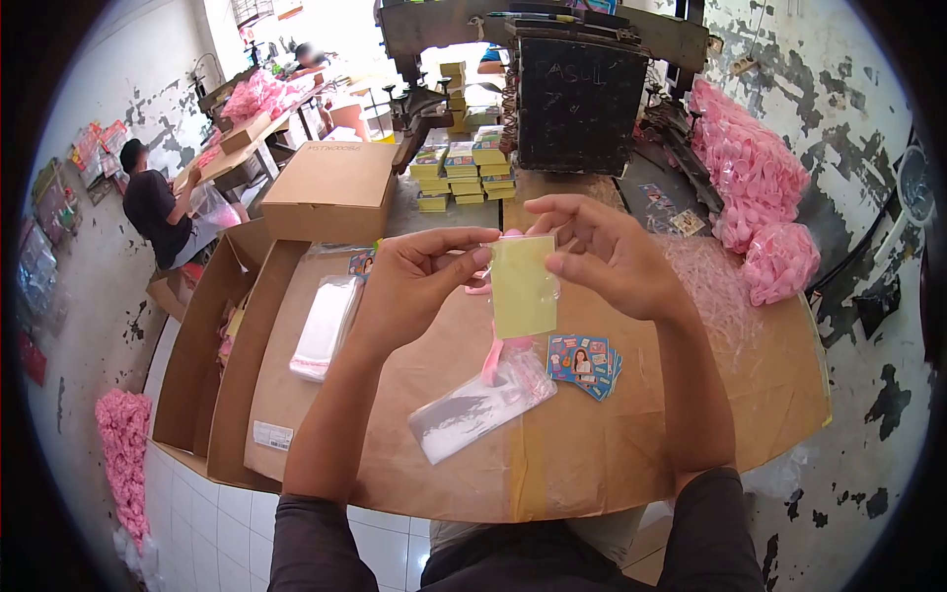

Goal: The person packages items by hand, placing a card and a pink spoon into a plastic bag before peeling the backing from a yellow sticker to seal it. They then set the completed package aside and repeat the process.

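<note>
A pale yellow card (525, 288), seemingly in a clear plastic sleeve, is held upright above the table. My left hand (424, 281) pinches its upper left corner between thumb and fingers. At the upper right edge, my right hand (617, 257) has its thumb against the card, with the fingers curled and the index finger raised. A pink ribbon-like strip (492, 361) hangs behind and below the card. Under the hands lie a stack of clear plastic bags (478, 409) and a fanned pile of blue picture cards (582, 365).
More clear bags (326, 326) lie left on the cardboard-covered table (395, 444). A closed carton (330, 187) and an open box (217, 365) stand at left. Yellow card stacks (464, 173) and a black press (572, 104) are behind; pink bundles (750, 178) at right. A person (163, 212) sits far left.
</note>
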The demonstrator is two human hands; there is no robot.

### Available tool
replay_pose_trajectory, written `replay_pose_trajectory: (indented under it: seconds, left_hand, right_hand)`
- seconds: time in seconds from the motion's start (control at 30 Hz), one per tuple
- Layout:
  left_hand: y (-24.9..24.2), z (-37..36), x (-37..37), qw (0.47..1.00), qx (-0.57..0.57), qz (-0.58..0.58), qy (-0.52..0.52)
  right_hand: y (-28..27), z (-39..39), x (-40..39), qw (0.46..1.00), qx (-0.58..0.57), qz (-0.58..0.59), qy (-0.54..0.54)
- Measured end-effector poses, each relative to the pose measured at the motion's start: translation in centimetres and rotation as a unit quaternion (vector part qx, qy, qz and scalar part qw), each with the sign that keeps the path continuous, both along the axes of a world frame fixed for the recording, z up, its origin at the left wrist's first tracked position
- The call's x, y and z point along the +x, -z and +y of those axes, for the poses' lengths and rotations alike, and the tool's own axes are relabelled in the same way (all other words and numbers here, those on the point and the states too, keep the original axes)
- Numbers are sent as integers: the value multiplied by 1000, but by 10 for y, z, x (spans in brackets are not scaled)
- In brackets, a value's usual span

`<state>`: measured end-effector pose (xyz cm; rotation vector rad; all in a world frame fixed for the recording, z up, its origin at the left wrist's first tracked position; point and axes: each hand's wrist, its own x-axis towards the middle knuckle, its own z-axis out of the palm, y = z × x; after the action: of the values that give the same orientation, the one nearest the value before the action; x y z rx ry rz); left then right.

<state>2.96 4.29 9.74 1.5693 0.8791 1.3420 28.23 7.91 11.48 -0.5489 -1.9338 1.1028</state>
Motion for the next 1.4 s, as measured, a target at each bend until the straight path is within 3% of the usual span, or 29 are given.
replay_pose_trajectory:
  seconds: [0.13,0.23,0.33,0.43,0.53,0.63,0.73,0.87,0.97,1.07,1.13,1.2,1.27,1.4]
  left_hand:
    - [-7,-5,-4,999,0,30,-16]
    - [-6,-4,-6,999,17,33,-19]
    - [-8,-7,5,998,50,-37,-23]
    - [-4,-6,-5,997,30,47,47]
    - [-15,-16,-14,991,-71,92,67]
    - [-5,-27,-27,997,-58,57,17]
    - [5,-57,-73,994,-65,36,-78]
    - [45,-79,-183,939,6,-185,-291]
    - [60,-93,-211,899,-27,-298,-319]
    - [94,-98,-213,927,-108,-224,-282]
    - [93,-100,-176,947,-126,-64,-287]
    - [87,-98,-132,969,-143,75,-186]
    - [90,-89,-89,957,-83,248,-125]
    - [91,-72,-23,918,5,388,-81]
  right_hand:
    - [-2,-5,1,996,-45,-76,-26]
    - [8,4,2,994,-76,-51,-57]
    - [5,-1,0,994,-84,-16,-68]
    - [1,-3,1,995,-72,-25,-66]
    - [0,-7,0,992,-88,4,-87]
    - [3,-5,2,991,-77,5,-111]
    - [3,1,7,993,25,-109,-37]
    - [1,2,12,981,65,-181,-9]
    - [0,0,10,977,79,-199,-16]
    - [1,-3,9,969,94,-226,-4]
    - [1,0,13,960,101,-260,8]
    - [8,9,19,946,95,-307,33]
    - [30,19,28,924,90,-368,49]
    - [67,18,46,861,87,-500,45]
